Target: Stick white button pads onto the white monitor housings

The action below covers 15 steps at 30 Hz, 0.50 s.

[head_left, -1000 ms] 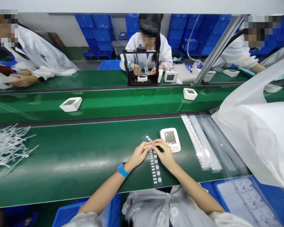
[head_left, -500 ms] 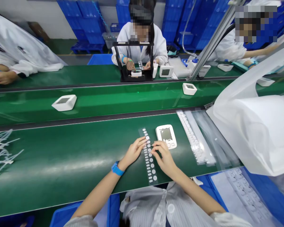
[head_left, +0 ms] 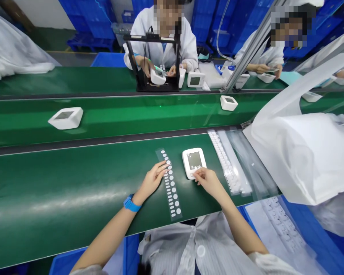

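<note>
A clear strip of small white round stickers (head_left: 170,184) lies on the green bench in front of me. My left hand (head_left: 153,178), with a blue wristband, rests on the strip's left edge, fingers loosely spread and flat. Right of the strip sits a white monitor unit with a grey screen (head_left: 193,162). My right hand (head_left: 208,179) is pinched at the unit's lower edge by its buttons; anything between its fingertips is too small to make out.
More sticker strips and clear film (head_left: 232,164) lie to the right, beside a large white plastic bag (head_left: 301,152). Two white units (head_left: 65,117) (head_left: 228,102) ride the middle conveyor. People in white coats work across the line, one at a black frame (head_left: 157,61).
My right hand left the sticker strip and moved right to the lower edge of the white unit. My left hand stayed on the strip. The view shifted, and the cable ties at left dropped out.
</note>
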### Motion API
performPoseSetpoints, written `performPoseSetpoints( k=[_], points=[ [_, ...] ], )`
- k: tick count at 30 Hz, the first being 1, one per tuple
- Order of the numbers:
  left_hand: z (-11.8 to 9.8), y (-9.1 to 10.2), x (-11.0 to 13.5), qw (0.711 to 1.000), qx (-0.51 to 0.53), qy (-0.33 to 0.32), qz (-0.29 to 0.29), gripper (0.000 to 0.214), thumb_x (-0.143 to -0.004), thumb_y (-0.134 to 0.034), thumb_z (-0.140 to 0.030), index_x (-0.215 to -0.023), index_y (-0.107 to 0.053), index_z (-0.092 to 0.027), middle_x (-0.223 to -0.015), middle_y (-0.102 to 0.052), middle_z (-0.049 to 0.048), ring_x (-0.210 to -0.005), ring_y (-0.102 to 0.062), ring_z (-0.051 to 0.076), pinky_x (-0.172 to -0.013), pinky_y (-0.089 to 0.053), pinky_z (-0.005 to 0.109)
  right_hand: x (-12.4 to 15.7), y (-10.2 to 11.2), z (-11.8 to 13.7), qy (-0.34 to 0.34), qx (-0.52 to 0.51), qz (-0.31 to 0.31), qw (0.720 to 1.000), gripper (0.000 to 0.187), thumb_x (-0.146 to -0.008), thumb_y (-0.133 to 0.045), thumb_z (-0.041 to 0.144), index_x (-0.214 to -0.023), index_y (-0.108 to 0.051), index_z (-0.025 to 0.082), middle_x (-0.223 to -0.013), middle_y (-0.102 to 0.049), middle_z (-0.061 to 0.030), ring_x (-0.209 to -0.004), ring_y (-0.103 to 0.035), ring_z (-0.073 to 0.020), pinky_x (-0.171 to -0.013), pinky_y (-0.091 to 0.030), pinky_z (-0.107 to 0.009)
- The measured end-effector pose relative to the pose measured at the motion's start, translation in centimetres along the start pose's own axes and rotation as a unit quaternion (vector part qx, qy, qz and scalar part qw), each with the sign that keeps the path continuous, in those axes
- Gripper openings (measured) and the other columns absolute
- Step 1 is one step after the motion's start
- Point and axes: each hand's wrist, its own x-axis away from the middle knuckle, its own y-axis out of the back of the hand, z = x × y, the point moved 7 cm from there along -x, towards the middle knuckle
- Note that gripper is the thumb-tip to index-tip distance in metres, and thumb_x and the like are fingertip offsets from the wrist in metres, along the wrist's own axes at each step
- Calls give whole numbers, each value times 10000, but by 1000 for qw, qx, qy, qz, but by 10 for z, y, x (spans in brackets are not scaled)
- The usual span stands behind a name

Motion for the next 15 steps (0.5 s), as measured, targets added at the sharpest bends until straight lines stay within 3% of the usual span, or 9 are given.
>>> performPoseSetpoints(
  k=[15],
  points=[
    [7, 1, -1, 1000, -12, -5, 2, 418, -935, -508, -396, -1298, -472, -192, -1275, -636, 132, -1109, -652, 241, -915, -539, 355, -4, -2, -3, -14, 19, 8, 1000, 124, -840, -567, 296, -756, -565, 204, -646, -655, 14, -537, -641, -150, -580, -482, -261]
  ],
)
